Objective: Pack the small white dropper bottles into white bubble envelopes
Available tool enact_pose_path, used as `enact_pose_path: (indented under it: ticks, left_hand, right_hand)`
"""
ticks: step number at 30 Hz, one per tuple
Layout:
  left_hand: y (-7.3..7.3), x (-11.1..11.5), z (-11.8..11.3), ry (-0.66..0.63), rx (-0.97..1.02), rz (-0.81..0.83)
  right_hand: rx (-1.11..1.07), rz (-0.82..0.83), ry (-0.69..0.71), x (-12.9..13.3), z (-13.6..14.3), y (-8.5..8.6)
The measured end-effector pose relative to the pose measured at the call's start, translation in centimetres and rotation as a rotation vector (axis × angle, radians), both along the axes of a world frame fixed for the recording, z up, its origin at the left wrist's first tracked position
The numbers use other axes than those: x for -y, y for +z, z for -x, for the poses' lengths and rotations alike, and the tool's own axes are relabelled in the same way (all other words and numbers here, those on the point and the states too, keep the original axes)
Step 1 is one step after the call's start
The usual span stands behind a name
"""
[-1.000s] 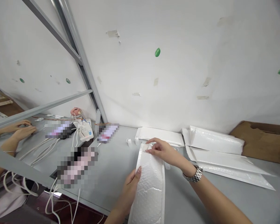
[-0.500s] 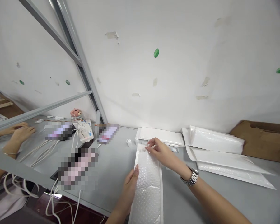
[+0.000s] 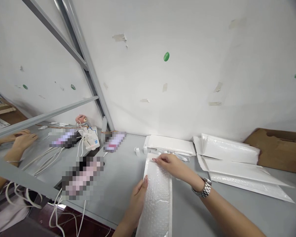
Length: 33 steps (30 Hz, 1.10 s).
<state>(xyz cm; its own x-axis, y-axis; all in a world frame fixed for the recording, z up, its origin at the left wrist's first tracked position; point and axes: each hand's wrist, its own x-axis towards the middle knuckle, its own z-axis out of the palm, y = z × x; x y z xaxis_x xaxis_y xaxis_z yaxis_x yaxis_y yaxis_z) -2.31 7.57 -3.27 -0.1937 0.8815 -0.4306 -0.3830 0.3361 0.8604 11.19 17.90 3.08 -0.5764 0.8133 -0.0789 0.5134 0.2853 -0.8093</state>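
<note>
White wall [image 3: 187, 79], dotted with green spots [image 3: 166, 56] and scraps of tape [image 3: 120, 37], rises behind a grey worktop [image 3: 123, 174] where a person handles a padded mailer [image 3: 157, 200]. Slim and silvery white, the mailer lies lengthwise before its handler, its long axis running from six o'clock to just past twelve, its far end pointing at the wall and its near end passing out of view at the bottom edge.

At the mailer's nine o'clock side, the left hand [image 3: 138, 194] is clamped on the long edge, thumb on top and fingers hidden beneath. Toward one o'clock, the right hand [image 3: 168, 163], with a metal watch [image 3: 206, 187] on its wrist, has thumb and fingertips together, pinched at the far end.

Just beyond that end, toward twelve o'clock, a flat white envelope [image 3: 171, 144] rests along the wall; two small white containers [image 3: 137, 151] stand near eleven. Between two and three o'clock lie more white mailers [image 3: 236, 164], stacked with their long axes slanting down toward four, and past them a brown cardboard box [image 3: 278, 152]. A power strip [image 3: 91, 138] trailing white cables [image 3: 48, 158] sits at ten o'clock, beside a pink bear figure [image 3: 81, 118]. Farther off, between nine and ten, a co-worker's hands [image 3: 24, 141] show beyond a metal frame [image 3: 88, 70].
</note>
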Motion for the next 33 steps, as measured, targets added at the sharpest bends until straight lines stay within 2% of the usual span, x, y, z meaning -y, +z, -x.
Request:
enact_pose_path:
  ticks: [2, 5, 7, 10, 13, 15, 17, 21, 25, 30, 33]
  left_hand:
    - [0.0, 0.0, 0.0, -0.013, 0.005, -0.014]
    - [0.0, 0.0, 0.3, -0.002, -0.037, 0.02]
    - [-0.1, -0.1, 0.8, 0.015, -0.053, 0.037]
    - [-0.3, -0.2, 2.3, 0.132, -0.086, 0.097]
    - [-0.3, -0.3, 3.7, 0.256, -0.137, 0.129]
    - [-0.1, -0.4, 4.2, 0.291, -0.15, 0.114]
    - [0.1, -0.4, 4.4, 0.316, -0.156, 0.113]
    - [0.2, -0.3, 4.2, 0.297, -0.152, 0.125]
    - [-0.1, -0.3, 4.1, 0.269, -0.133, 0.14]
    - [-0.5, -0.4, 4.0, 0.258, -0.123, 0.124]
    - [-0.7, -0.4, 3.6, 0.209, -0.135, 0.126]
  right_hand:
    - [-0.002, -0.008, -0.002, 0.1, 0.0, -0.1]
    - [0.031, -0.03, 0.075, -0.1, -0.1, -0.1]
    - [0.006, -0.091, 0.089, -0.7, -0.7, 0.1]
    - [0.012, -0.27, -0.065, -2.1, -2.4, 0.4]
    - [0.315, -0.356, -0.178, -3.4, -4.0, 0.2]
    - [0.518, -0.329, -0.128, -3.9, -4.5, -0.5]
    - [0.604, -0.289, -0.039, -3.9, -4.3, -1.3]
    - [0.616, -0.266, 0.097, -3.3, -2.9, -2.8]
    - [0.593, -0.3, 0.137, -3.0, -1.7, -3.6]
    - [0.479, -0.33, 0.072, -3.6, -2.1, -2.5]
    - [0.294, -0.216, 0.023, -3.7, -3.0, -1.1]
